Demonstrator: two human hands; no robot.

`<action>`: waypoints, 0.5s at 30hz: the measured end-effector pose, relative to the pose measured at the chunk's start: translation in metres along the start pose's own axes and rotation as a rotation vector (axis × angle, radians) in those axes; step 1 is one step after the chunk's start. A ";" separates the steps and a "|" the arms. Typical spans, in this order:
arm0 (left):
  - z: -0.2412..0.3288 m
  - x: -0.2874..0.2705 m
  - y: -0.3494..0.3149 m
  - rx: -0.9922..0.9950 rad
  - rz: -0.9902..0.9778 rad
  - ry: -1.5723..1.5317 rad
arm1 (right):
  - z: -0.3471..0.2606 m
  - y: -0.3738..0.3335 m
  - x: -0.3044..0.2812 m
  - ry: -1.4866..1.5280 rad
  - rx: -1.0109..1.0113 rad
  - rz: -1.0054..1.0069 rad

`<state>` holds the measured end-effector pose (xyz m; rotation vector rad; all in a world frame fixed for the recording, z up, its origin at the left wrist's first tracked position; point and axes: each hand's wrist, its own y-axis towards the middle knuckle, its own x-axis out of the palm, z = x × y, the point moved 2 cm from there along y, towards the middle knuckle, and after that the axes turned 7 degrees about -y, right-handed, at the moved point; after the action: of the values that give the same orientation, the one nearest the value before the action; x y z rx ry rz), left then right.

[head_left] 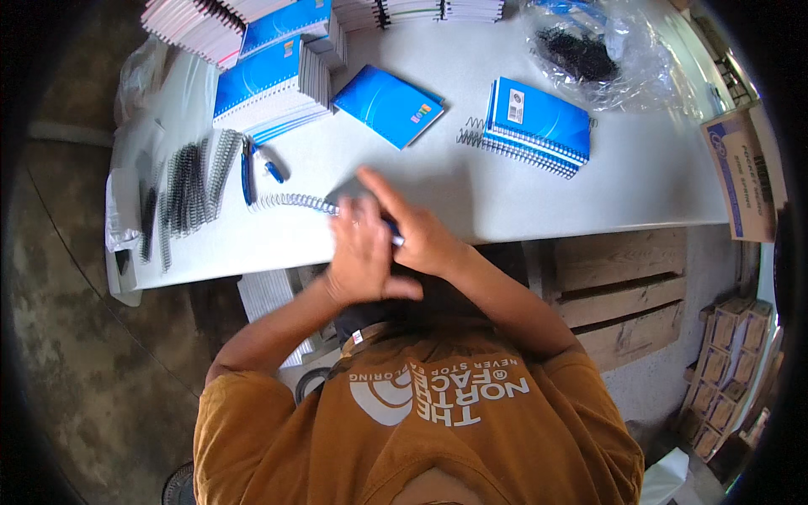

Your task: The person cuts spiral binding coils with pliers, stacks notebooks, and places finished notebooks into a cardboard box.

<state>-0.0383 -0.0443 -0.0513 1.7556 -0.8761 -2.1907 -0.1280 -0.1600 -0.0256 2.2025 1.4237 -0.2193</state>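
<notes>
My right hand [427, 240] grips a small notebook [349, 192] near the table's front edge, its index finger stretched along the dark grey cover. A clear-looking spiral coil [290, 200] sticks out to the left from the notebook's edge. Over that edge lies my left hand [362, 248], slightly blurred, with fingers extended and thumb apart; it seems to touch the coil. Much of the notebook is hidden under both hands. Just beyond the coil rests a pair of pliers with blue handles [247, 172].
Loose dark coils [189, 185] lie at the table's left. Blue notebooks are stacked [261, 80] behind, and a few lie at centre [391, 105]. Coil-bound blue notebooks [539, 122] sit at right, near a plastic bag of black coils [581, 55]. A cardboard box [742, 172] stands at the right edge.
</notes>
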 end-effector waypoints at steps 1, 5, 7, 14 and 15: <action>0.019 0.010 -0.030 0.013 -0.023 -0.034 | 0.000 0.001 -0.003 0.018 -0.040 0.028; -0.012 -0.054 0.055 -0.126 0.312 0.255 | 0.007 -0.002 -0.001 0.079 -0.112 0.109; -0.026 -0.058 0.068 -0.262 0.494 0.144 | -0.002 0.003 -0.002 -0.066 -0.104 0.032; 0.001 -0.024 0.036 -0.208 0.211 0.119 | 0.010 0.004 -0.011 0.226 0.071 0.134; -0.003 -0.045 0.069 -0.171 0.215 0.098 | 0.014 0.002 -0.009 0.266 0.122 0.086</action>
<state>-0.0369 -0.0781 0.0235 1.5936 -0.7887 -1.9637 -0.1287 -0.1746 -0.0333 2.4613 1.4821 0.0194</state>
